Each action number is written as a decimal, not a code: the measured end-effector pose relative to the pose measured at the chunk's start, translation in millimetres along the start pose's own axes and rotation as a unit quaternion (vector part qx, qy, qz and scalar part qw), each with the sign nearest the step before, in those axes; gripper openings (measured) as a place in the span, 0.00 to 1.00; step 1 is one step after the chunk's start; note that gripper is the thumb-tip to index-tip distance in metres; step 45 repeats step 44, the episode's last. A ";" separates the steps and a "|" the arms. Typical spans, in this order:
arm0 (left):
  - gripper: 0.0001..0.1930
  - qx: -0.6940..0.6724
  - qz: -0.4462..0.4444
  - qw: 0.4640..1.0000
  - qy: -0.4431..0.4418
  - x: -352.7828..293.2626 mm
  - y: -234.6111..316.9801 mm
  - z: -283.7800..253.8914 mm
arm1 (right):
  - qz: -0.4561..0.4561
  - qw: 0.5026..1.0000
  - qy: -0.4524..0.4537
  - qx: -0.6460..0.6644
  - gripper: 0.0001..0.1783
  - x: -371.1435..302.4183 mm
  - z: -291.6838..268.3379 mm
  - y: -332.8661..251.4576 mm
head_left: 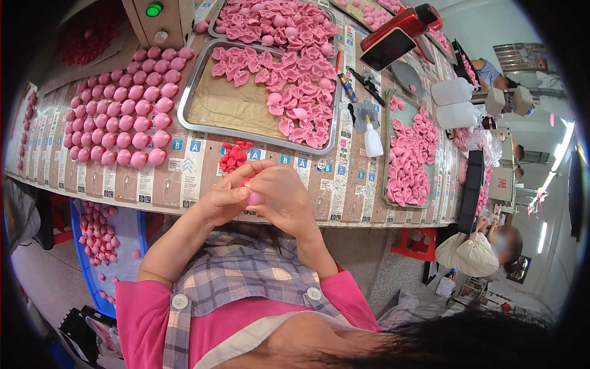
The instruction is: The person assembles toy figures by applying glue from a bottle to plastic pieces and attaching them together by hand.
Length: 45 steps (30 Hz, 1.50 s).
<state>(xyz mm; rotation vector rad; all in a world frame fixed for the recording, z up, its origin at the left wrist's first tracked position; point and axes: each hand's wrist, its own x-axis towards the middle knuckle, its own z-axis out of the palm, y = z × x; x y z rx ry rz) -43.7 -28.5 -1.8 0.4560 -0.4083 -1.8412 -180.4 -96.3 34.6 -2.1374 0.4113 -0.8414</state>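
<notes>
Over the table's near edge my two hands meet, fingers curled inward. My left hand [222, 200] pinches a small pink ball [254, 198] between thumb and fingers. Closed around the same ball from the other side is my right hand [284, 195], slightly blurred. A bit of red shows between the fingers above the ball; its shape is mostly hidden. Just beyond my left hand lies a small heap of red plastic pieces [234, 155]. Farther back, a metal tray [230, 126] holds many loose pink soft pieces [301, 92], some cupped open, some rounded.
Rows of pink balls with red parts [120, 117] stand at the left. Right of the tray are a white dropper bottle [372, 140], a pen [347, 88] and another tray of pink pieces [409, 163]. A blue bin [78, 240] sits below left. Another person [470, 253] works at far right.
</notes>
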 end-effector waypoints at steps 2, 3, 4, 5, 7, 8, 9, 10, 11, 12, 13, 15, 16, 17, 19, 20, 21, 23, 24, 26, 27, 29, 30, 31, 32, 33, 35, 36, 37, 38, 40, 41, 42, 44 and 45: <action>0.41 0.009 0.005 1.000 -0.003 -0.1 1.8 2.7 | 0.005 1.000 -0.002 0.000 0.17 -2.1 -0.1 1.3; 0.40 0.036 0.011 0.999 0.012 -0.4 2.9 4.5 | 0.010 1.000 -0.003 0.001 0.17 -3.2 0.0 2.2; 0.39 0.062 0.018 0.998 0.027 -1.0 4.2 6.1 | 0.010 1.000 -0.003 0.001 0.17 -4.7 0.7 3.5; 0.39 0.062 0.018 0.998 0.027 -2.0 6.3 7.4 | 0.012 1.000 0.007 0.013 0.18 -6.1 1.7 4.9; 0.37 0.149 0.045 0.987 0.033 -4.1 10.2 9.3 | 0.015 0.999 0.017 0.026 0.18 -6.5 1.7 3.8; 0.37 0.149 0.044 0.987 0.033 -3.7 10.6 10.2 | 0.025 0.999 0.017 0.019 0.19 -6.1 -0.2 2.2; 0.36 0.171 0.049 0.983 0.043 -3.1 10.7 11.1 | 0.035 0.999 0.018 0.013 0.20 -6.3 -1.2 1.3; 0.35 0.192 0.053 0.978 0.052 -2.5 10.5 11.4 | 0.036 0.999 0.018 0.013 0.20 -7.5 -1.1 1.3; 0.35 0.192 0.053 0.979 0.052 -2.5 9.9 10.9 | 0.040 0.999 0.030 -0.008 0.20 -8.3 -0.7 0.6; 0.34 0.237 0.072 0.967 0.065 -2.4 8.7 9.6 | 0.043 0.998 0.042 -0.029 0.21 -8.8 -0.5 0.4; 0.33 0.280 0.089 0.953 0.077 -2.4 8.0 9.0 | 0.043 0.998 0.042 -0.029 0.21 -9.3 -1.0 0.9; 0.33 0.313 0.092 0.942 0.080 -2.0 8.9 8.2 | 0.019 0.995 0.045 -0.085 0.21 -10.4 -1.5 2.9; 0.33 0.346 0.094 0.930 0.083 -1.9 9.3 7.8 | 0.020 0.995 0.045 -0.085 0.21 -11.0 -1.2 3.0; 0.33 0.346 0.094 0.930 0.083 -2.1 8.7 6.3 | 0.023 0.994 0.047 -0.097 0.20 -11.7 -0.6 2.8; 0.34 0.350 0.108 0.927 0.079 -2.5 6.7 2.5 | 0.025 0.992 0.049 -0.109 0.20 -12.9 0.4 3.3; 0.34 0.350 0.108 0.927 0.079 -2.6 6.3 3.3 | 0.047 0.995 0.059 -0.059 0.20 -14.1 0.6 4.2; 0.34 0.366 0.140 0.916 0.083 -2.9 6.0 5.1 | 0.068 0.995 0.069 -0.008 0.20 -15.6 1.1 5.3; 0.35 0.381 0.172 0.904 0.087 -2.9 8.7 8.5 | 0.170 0.961 0.115 0.183 0.19 -21.9 12.2 8.4; 0.32 0.498 0.219 0.833 0.100 -2.6 12.1 10.7 | 0.262 0.880 0.156 0.365 0.19 -25.0 17.1 10.2; 0.30 0.604 0.261 0.745 0.111 -2.4 13.1 12.0 | 0.282 0.845 0.146 0.431 0.20 -28.2 20.5 12.8; 0.26 0.607 0.266 0.740 0.115 -2.7 12.0 12.0 | 0.293 0.813 0.150 0.481 0.20 -29.0 22.8 13.5; 0.22 0.610 0.271 0.735 0.120 -3.2 12.5 11.6 | 0.304 0.777 0.152 0.530 0.20 -28.7 23.6 13.2; 0.21 0.622 0.276 0.723 0.117 -3.3 14.6 10.7 | 0.303 0.765 0.142 0.551 0.20 -27.4 23.0 12.8; 0.19 0.634 0.281 0.711 0.114 -3.8 16.4 10.5 | 0.301 0.752 0.131 0.571 0.21 -26.4 22.5 12.6; 0.19 0.634 0.282 0.711 0.113 -3.9 17.8 11.1 | 0.301 0.753 0.132 0.570 0.21 -26.0 21.7 13.1; 0.18 0.647 0.279 0.702 0.107 -4.1 19.6 12.3 | 0.319 0.747 0.122 0.570 0.22 -25.6 20.9 13.6; 0.18 0.660 0.277 0.691 0.102 -4.6 21.7 13.1 | 0.338 0.740 0.112 0.570 0.22 -25.1 20.2 13.8; 0.18 0.669 0.280 0.682 0.098 -5.0 22.5 13.0 | 0.339 0.719 0.114 0.596 0.22 -24.8 20.2 13.7; 0.18 0.678 0.282 0.672 0.094 -5.4 23.1 13.1 | 0.340 0.697 0.116 0.620 0.22 -24.4 20.2 13.7; 0.18 0.678 0.283 0.672 0.095 -5.5 23.4 13.9 | 0.340 0.697 0.116 0.620 0.22 -25.0 20.7 14.8; 0.19 0.683 0.294 0.662 0.098 -4.7 23.3 16.0 | 0.329 0.714 0.101 0.610 0.21 -27.3 22.1 19.1; 0.19 0.682 0.294 0.662 0.098 -4.5 22.7 15.8 | 0.330 0.714 0.101 0.609 0.21 -27.9 22.9 20.3; 0.20 0.694 0.299 0.649 0.091 -3.9 21.8 15.1 | 0.324 0.738 0.097 0.584 0.21 -28.4 23.8 21.3; 0.21 0.708 0.298 0.635 0.082 -3.8 19.5 12.6 | 0.329 0.771 0.093 0.536 0.21 -28.3 23.8 20.8; 0.21 0.708 0.298 0.635 0.082 -3.8 19.5 12.6 | 0.329 0.771 0.093 0.536 0.21 -28.3 23.8 20.8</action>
